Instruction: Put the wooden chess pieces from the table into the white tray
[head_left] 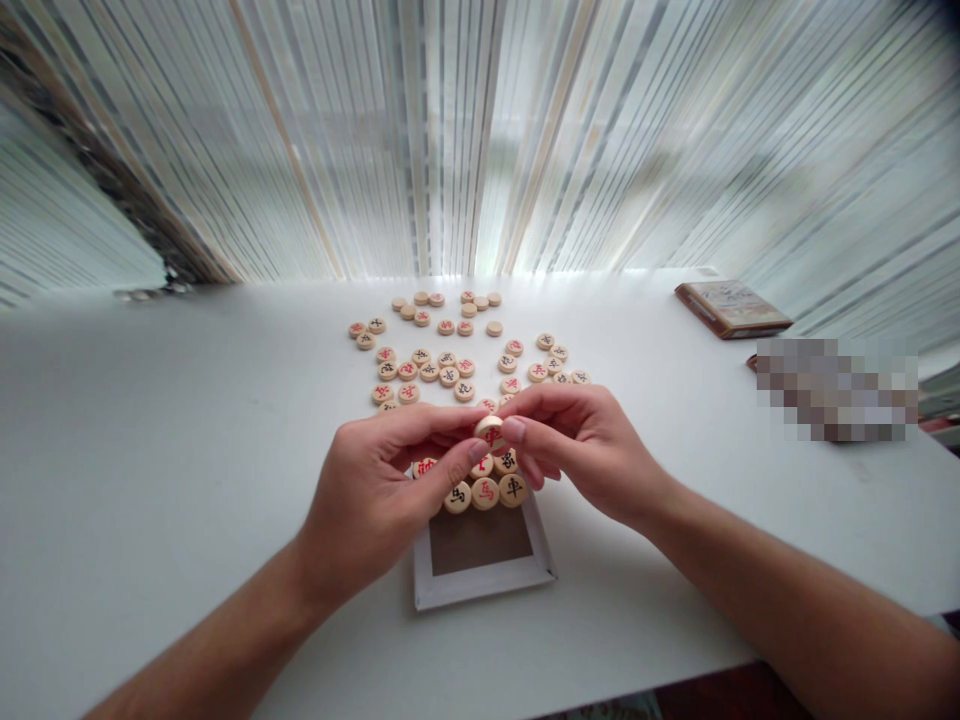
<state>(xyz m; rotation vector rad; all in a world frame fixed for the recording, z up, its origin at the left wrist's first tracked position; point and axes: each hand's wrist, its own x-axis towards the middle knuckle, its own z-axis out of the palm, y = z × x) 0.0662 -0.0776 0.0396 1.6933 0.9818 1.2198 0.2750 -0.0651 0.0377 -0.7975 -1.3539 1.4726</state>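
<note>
Between the fingertips of both hands is a round wooden Chinese chess piece [489, 433] with a red character, tilted toward me. My left hand [409, 455] pinches it from the left with thumb and finger. From the right, my right hand [574, 440] closes thumb and forefinger on its edge. Below them lies a shallow white box [487, 585] with a dark bottom. Chess pieces fill its far part in rows, among them a red-marked piece [485, 493] and black-marked pieces at its sides. My hands hide some of the pieces in the box.
Beyond the box, many loose chess pieces [448, 376] are scattered on the white table [187, 450], some face down. At the right back lie a flat brown-edged box [733, 308] and a blurred-out item [836, 390]. Striped string curtains [420, 130] hang behind the table.
</note>
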